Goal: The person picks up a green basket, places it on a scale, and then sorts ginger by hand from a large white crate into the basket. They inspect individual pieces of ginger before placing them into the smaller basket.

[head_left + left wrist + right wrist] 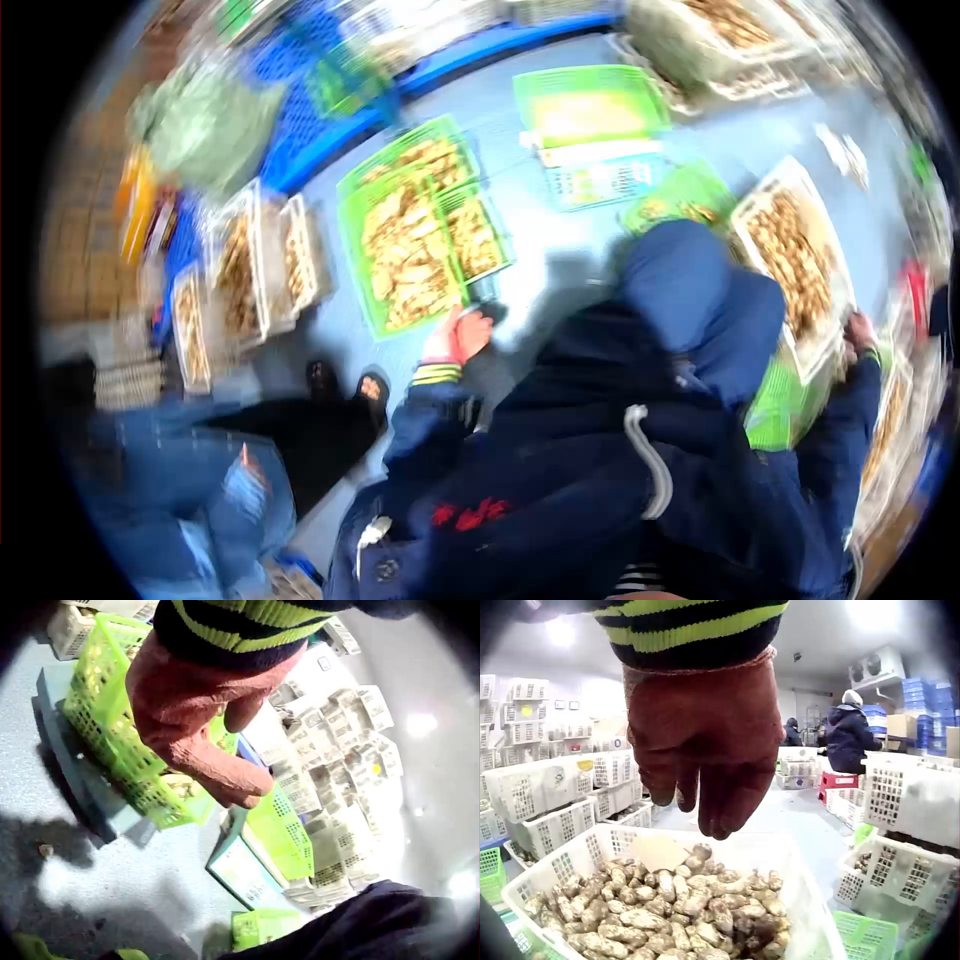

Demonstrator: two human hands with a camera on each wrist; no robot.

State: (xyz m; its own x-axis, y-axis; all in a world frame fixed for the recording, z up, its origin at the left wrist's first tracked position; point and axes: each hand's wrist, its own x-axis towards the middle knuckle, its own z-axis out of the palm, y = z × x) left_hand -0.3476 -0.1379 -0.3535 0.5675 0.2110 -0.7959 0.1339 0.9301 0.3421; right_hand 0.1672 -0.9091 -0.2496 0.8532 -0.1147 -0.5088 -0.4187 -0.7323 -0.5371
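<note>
Loosely curled, the left hand (191, 720) is held right by the green basket (357, 240); over here, fingers relaxed and pointed down, the right hand (705, 742) is held near the white crate (810, 900), heaped with knobbly produce (660, 911).

Both arms (425, 425) spread, the left hand (199, 712) and right hand (705, 735) have loosely bent fingers (225, 771).
</note>
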